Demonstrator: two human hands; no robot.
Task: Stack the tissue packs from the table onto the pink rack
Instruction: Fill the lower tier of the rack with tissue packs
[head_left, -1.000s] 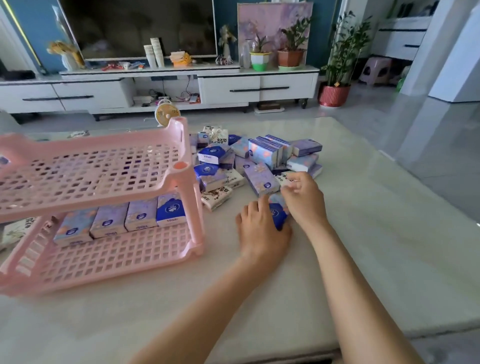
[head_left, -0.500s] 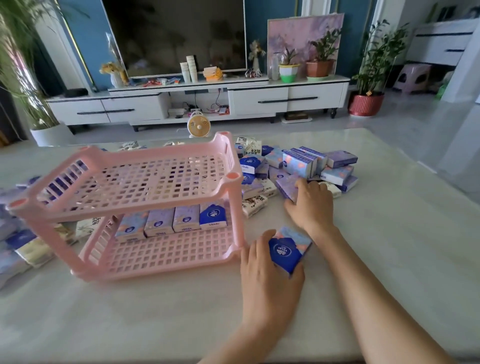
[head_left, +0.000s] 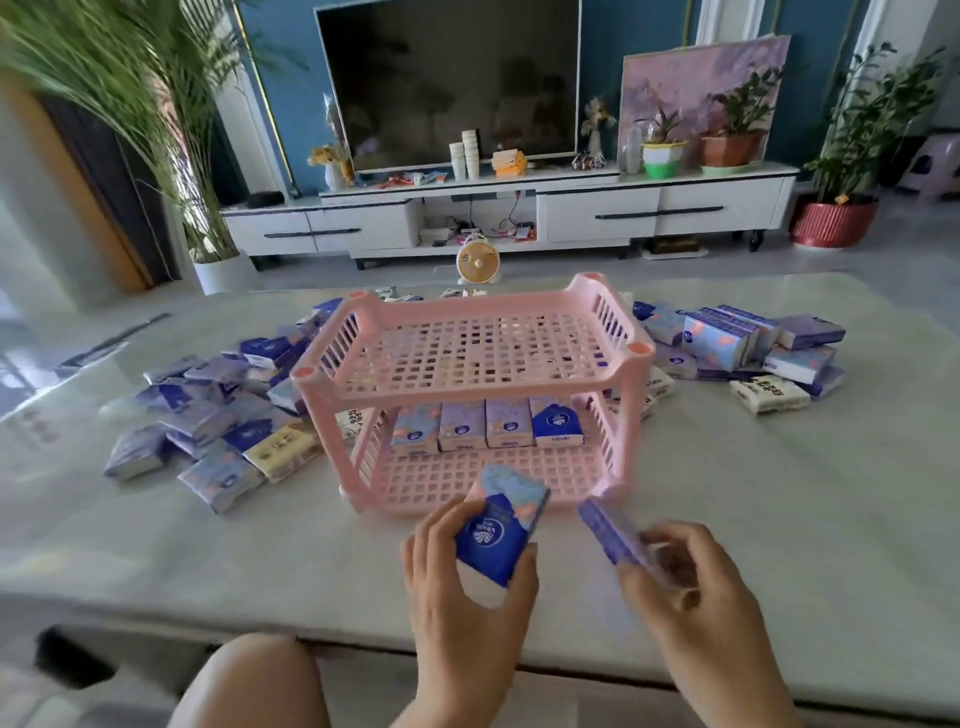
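— What are you holding?
— My left hand (head_left: 467, 587) grips a blue tissue pack (head_left: 496, 530); my right hand (head_left: 685, 587) pinches a purple pack (head_left: 613, 535), both before the pink rack (head_left: 631, 384).
— And the rack?
— Four packs (head_left: 485, 426) stand on its lower shelf; loose packs (head_left: 218, 415) lie on the table (head_left: 779, 519).

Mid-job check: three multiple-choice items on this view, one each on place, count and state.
1. Where in the pink rack do tissue packs stand? A) top shelf B) lower shelf, at the back C) both shelves
2. How many packs stand there? A) two B) seven C) four
3. What is the left hand doing? A) gripping a blue pack B) lying flat on the table C) pulling the rack
Answers: 1 B, the top shelf holds none; 2 C, four stand side by side; 3 A, its fingers curl round the pack.
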